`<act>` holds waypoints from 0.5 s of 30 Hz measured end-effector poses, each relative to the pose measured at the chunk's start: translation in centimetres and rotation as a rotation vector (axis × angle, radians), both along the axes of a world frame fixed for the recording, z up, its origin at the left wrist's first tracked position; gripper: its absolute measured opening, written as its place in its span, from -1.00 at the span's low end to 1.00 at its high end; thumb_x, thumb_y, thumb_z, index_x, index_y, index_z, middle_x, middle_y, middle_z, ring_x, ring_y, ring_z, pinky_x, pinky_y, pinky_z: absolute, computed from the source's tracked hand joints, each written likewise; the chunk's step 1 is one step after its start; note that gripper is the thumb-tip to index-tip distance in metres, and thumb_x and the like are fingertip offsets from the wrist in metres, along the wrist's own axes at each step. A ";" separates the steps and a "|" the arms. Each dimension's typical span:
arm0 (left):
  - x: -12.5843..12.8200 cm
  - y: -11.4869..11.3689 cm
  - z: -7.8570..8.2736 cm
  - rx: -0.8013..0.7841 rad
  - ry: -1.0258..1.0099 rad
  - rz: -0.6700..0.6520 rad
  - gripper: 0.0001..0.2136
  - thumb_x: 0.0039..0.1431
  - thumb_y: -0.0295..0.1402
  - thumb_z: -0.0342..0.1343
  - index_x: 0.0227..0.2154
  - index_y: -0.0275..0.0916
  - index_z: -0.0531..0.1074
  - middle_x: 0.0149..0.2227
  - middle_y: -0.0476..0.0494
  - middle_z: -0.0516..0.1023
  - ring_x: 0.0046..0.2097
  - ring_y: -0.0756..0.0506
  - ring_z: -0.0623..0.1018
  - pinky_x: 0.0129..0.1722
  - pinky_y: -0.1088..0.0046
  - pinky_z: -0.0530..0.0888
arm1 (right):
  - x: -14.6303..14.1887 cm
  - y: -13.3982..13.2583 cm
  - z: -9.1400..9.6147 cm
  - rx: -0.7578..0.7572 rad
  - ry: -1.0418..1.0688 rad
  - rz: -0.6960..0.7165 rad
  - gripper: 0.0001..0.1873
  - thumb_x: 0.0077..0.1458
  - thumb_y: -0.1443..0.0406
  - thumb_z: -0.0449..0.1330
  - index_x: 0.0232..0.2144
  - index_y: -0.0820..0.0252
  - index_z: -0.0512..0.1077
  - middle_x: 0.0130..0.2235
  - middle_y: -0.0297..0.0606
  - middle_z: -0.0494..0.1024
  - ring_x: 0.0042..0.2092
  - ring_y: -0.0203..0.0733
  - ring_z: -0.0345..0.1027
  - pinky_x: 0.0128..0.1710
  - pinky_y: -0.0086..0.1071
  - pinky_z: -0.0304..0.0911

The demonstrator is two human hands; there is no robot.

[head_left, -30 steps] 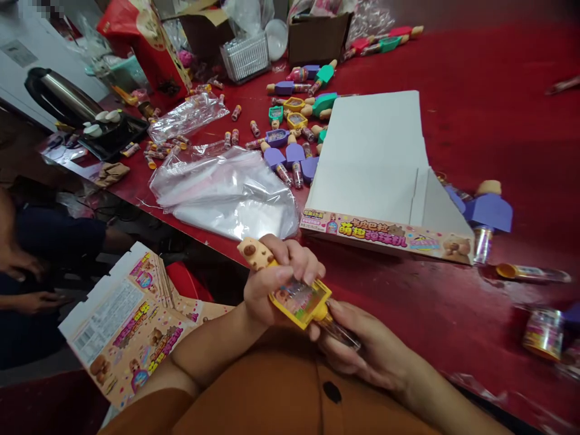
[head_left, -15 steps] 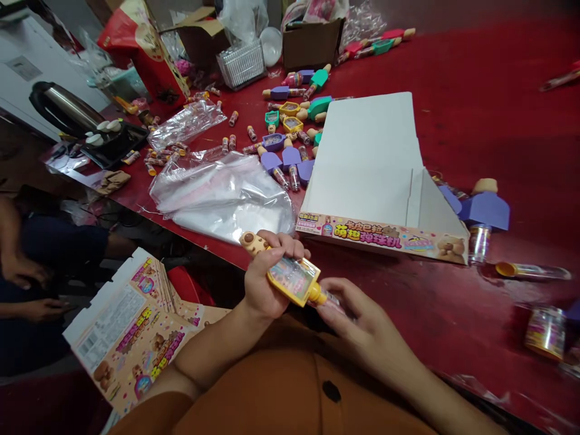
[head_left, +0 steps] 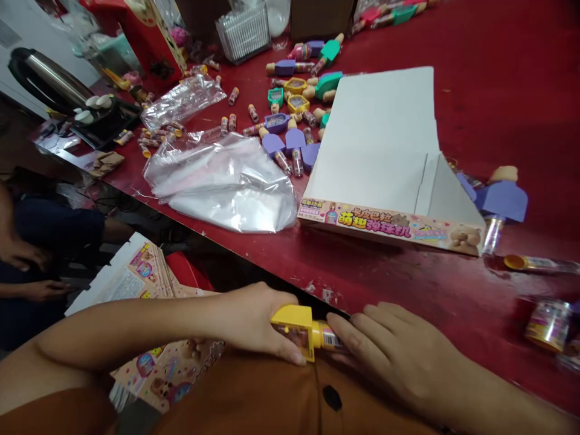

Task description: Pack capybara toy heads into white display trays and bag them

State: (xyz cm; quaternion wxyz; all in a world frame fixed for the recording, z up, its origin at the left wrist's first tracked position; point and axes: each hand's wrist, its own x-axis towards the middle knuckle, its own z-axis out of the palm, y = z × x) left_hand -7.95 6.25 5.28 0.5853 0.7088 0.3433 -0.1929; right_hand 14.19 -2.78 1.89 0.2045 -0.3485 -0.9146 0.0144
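Note:
My left hand is wrapped around a yellow pinball toy, held low over my lap at the near edge of the red table. A small clear candy tube sticks out of the toy's right end, and the fingers of my right hand are closed over that tube. The toy's bear-shaped top is hidden inside my left palm.
A flat white display box with a printed front strip lies ahead. Clear plastic bags lie to its left, with several purple, green and yellow toys and loose tubes behind. Printed cartons sit low left, by another person's hands.
Both hands have dropped with the yellow toy from chest height to my lap, and the toy has turned level. The camera has tilted down.

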 end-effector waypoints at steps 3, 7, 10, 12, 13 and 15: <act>0.7 -3.1 -1.5 0.048 -0.059 0.002 -0.73 -0.10 -0.16 0.27 -0.41 -0.22 0.42 -0.43 0.03 0.52 -0.40 -0.01 0.49 -0.40 0.56 0.33 | -0.4 -1.8 0.1 -0.181 0.019 0.037 -0.72 0.30 0.28 -0.15 -0.30 0.27 0.32 -0.53 -0.34 0.35 -0.53 -0.26 0.18 -0.52 -0.33 0.00; 0.8 -5.4 -2.9 0.151 0.015 -0.114 -0.77 0.00 -0.13 0.17 -0.41 -0.20 0.41 -0.44 -0.03 0.52 -0.40 -0.07 0.50 -0.47 0.51 0.30 | -1.0 -4.1 -1.8 -0.803 0.252 -0.018 -0.69 0.29 0.23 -0.11 -0.37 0.22 0.35 -0.48 -0.35 0.41 -0.51 -0.35 0.21 -0.52 -0.41 0.00; 0.8 -5.5 -3.5 0.312 0.050 -0.212 -0.75 0.06 -0.11 0.11 -0.36 -0.19 0.42 -0.46 -0.08 0.50 -0.42 -0.13 0.51 -0.49 0.47 0.31 | -1.4 -4.2 -3.4 -1.437 0.451 -0.200 -0.57 0.20 0.04 -0.04 -0.47 0.23 0.36 -0.55 -0.36 0.33 -0.52 -0.37 0.13 -0.55 -0.45 -0.08; 0.9 -5.0 -3.6 0.439 0.044 -0.251 -0.75 0.06 -0.12 0.11 -0.33 -0.20 0.43 -0.49 -0.09 0.49 -0.44 -0.15 0.51 -0.49 0.45 0.33 | -1.5 -3.4 -3.8 -1.803 0.568 -0.311 -0.44 0.09 -0.13 -0.03 -0.55 0.24 0.30 -0.60 -0.38 0.23 -0.56 -0.38 0.04 -0.57 -0.46 -0.12; 0.9 -4.7 -3.5 0.490 0.042 -0.269 -0.74 0.07 -0.11 0.11 -0.32 -0.20 0.43 -0.50 -0.09 0.49 -0.44 -0.17 0.51 -0.49 0.44 0.34 | -1.4 -2.9 -3.7 -1.882 0.604 -0.325 -0.41 0.06 -0.17 -0.04 -0.56 0.24 0.29 -0.61 -0.38 0.21 -0.56 -0.38 0.03 -0.58 -0.46 -0.12; 1.0 -4.1 -3.1 0.543 0.046 -0.288 -0.71 0.05 -0.07 0.12 -0.31 -0.20 0.42 -0.51 -0.09 0.48 -0.46 -0.19 0.51 -0.52 0.43 0.33 | -1.1 -2.2 -3.0 -1.735 0.583 -0.287 -0.44 0.09 -0.14 -0.04 -0.51 0.23 0.32 -0.54 -0.32 0.31 -0.51 -0.33 0.13 -0.55 -0.46 -0.02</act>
